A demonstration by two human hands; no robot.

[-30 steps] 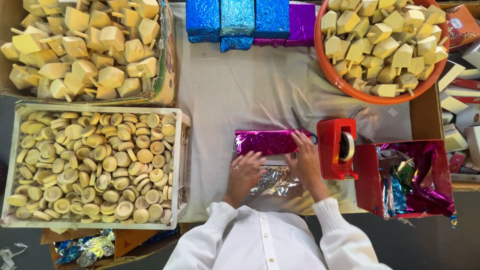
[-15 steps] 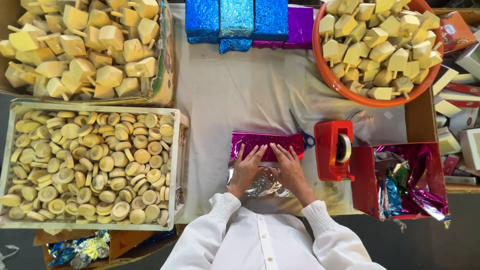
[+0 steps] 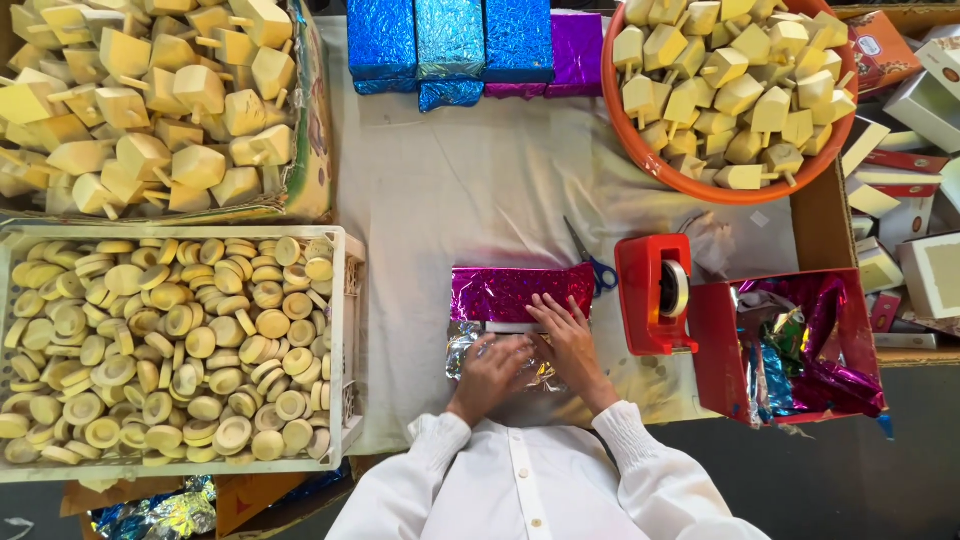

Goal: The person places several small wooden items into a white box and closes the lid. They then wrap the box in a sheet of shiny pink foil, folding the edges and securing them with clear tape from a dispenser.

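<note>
A long box half wrapped in shiny magenta foil lies on the white cloth in front of me. A silvery flap of the same foil sheet spreads toward me under my hands. My left hand presses flat on that silvery flap, fingers together. My right hand lies beside it, fingertips on the box's near edge where a pale strip of box shows. Neither hand grips anything; both press down.
Red tape dispenser and blue-handled scissors sit right of the box. A red box of foil scraps is farther right. White crate of wooden discs at left, wooden tops behind it, orange bowl, wrapped boxes.
Both hands slid back toward me off the top of the magenta box; the left hand now rests on the silvery flap, the right stays at the box's near edge.
</note>
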